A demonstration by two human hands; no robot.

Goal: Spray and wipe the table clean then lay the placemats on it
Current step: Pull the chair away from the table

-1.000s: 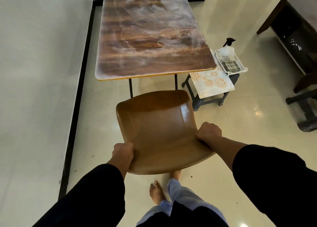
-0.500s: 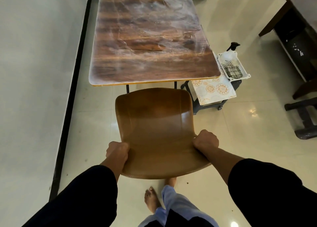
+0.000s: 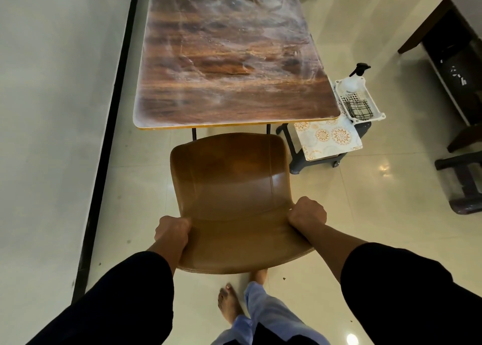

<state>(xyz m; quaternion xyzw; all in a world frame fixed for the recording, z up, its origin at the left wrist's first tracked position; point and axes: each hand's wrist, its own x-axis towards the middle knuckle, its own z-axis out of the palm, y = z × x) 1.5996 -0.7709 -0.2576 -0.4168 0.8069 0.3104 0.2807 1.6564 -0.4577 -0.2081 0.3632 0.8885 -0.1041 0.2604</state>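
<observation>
before streaked wood-grain table (image 3: pixel 229 57), hands grip moulded chair (image 3: pixel 229 188).

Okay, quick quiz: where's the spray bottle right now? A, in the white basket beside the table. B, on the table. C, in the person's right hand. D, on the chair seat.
A: the spray bottle stands in the white basket beside the table, next to a checked cloth.

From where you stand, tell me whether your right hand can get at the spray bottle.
Probably not yet: the right hand grips the chair, and the spray bottle sits in the basket well beyond it.
</observation>
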